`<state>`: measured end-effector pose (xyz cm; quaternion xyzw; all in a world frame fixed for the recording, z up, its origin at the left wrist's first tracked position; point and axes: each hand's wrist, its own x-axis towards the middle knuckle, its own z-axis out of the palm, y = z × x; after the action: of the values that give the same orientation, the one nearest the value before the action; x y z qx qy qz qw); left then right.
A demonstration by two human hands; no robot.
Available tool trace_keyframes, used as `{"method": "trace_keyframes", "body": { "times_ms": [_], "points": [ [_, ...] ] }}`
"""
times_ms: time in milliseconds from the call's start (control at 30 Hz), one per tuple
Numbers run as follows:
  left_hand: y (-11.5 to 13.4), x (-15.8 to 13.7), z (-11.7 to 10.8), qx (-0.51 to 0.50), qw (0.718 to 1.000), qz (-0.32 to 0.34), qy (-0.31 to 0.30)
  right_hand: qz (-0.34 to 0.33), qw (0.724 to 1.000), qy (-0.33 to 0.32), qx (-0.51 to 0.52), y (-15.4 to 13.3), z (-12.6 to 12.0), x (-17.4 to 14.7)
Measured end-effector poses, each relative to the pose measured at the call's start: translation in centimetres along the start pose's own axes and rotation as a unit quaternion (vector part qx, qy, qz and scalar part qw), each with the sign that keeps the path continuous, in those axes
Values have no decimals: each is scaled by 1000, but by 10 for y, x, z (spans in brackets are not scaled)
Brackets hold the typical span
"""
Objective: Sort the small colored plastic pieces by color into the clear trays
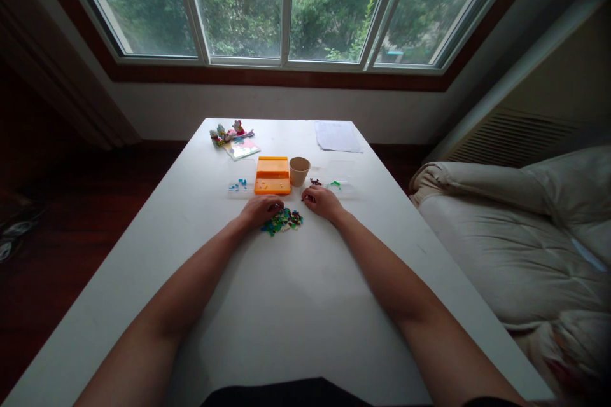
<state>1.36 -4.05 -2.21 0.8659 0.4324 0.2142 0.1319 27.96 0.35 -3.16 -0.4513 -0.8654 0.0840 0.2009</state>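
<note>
A heap of tiny loose building bricks (pixel 281 221) in green, blue, white and dark red lies on the white table. My left hand (pixel 260 208) rests at the heap's upper left edge, fingers curled inward; what they hold, if anything, is too small to make out. To the right of the heap, my right hand (pixel 324 201) is closed in a pinch, with a small dark piece seeming to show at its fingertips. Just beyond the hands stand an orange tray (pixel 273 186) and a brown paper cup (pixel 300 172).
Left of the orange tray, a clear tray (pixel 233 193) holds several blue pieces. Dark red pieces (pixel 315 182) and a clear tray with green pieces (pixel 335 185) lie to the right. Small figures (pixel 237 127), a card (pixel 242 149) and papers (pixel 338 137) sit at the far end.
</note>
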Motion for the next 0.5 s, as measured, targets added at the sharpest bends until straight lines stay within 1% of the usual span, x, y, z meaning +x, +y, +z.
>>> {"method": "trace_keyframes", "body": {
  "times_ms": [100,233,500],
  "points": [
    [-1,-1,1,4,1000,-7,13,0,1000,0,-3,1,0,0],
    [-4,-2,1,20,998,-44,27,-8,1000,7,13,0,1,-1],
    [-12,-3,-3,51,995,-84,29,-26,999,-2,21,-3,2,0]
  ]
}}
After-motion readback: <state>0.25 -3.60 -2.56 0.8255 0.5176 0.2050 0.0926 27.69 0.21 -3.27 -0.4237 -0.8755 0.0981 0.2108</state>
